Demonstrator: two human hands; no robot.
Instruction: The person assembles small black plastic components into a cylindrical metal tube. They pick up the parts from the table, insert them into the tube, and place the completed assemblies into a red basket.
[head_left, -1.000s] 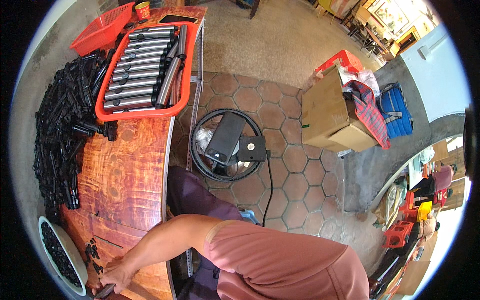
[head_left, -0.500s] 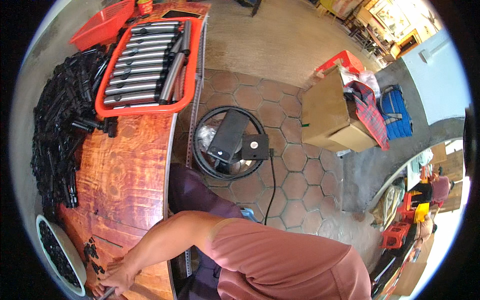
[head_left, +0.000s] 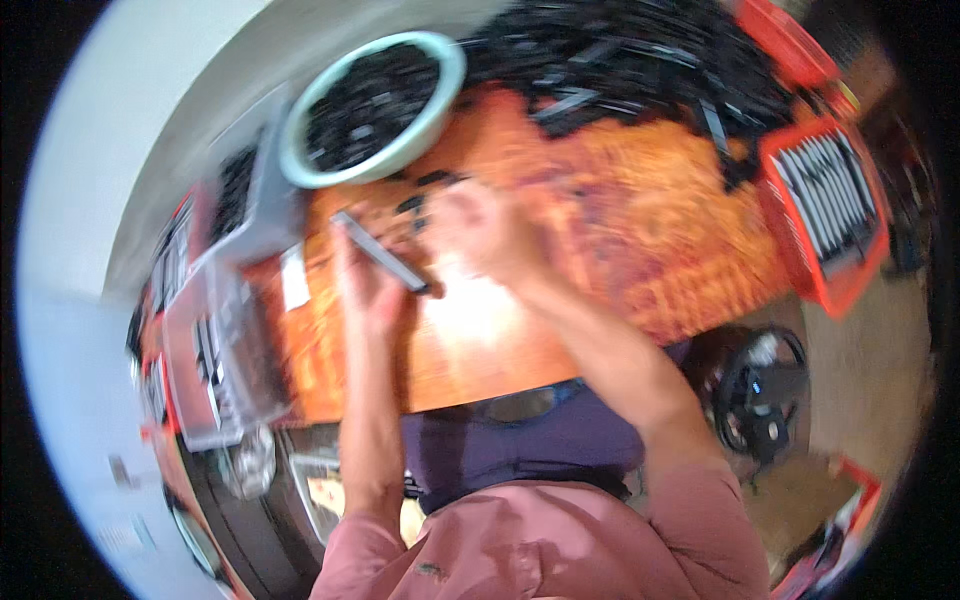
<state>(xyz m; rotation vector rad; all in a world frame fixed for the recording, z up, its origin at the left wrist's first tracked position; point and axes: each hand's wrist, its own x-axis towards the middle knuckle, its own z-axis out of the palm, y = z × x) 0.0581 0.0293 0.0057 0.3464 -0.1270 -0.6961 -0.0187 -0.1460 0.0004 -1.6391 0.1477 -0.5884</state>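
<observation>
My left hand (head_left: 368,295) is closed around a slim silver-grey tube with dark ends (head_left: 380,252), which slants over the wooden table (head_left: 640,260). To its right, my right hand (head_left: 480,228) hovers over the tabletop, smeared by motion, so its fingers and anything in them cannot be made out. Small black pieces (head_left: 412,204) lie just beyond the two hands. Past them stands a pale green basin (head_left: 452,75) full of small black parts.
A heap of black tubular parts (head_left: 630,65) covers the table's far side. At right, a red basket (head_left: 835,290) holds rows of silver tubes. Clear plastic bins (head_left: 215,430) stand at left. A small white slip (head_left: 294,278) lies near my left hand.
My view has swung left from the basket and floor to the table in front of me. Both hands now show near the middle; the tube is in my left hand.
</observation>
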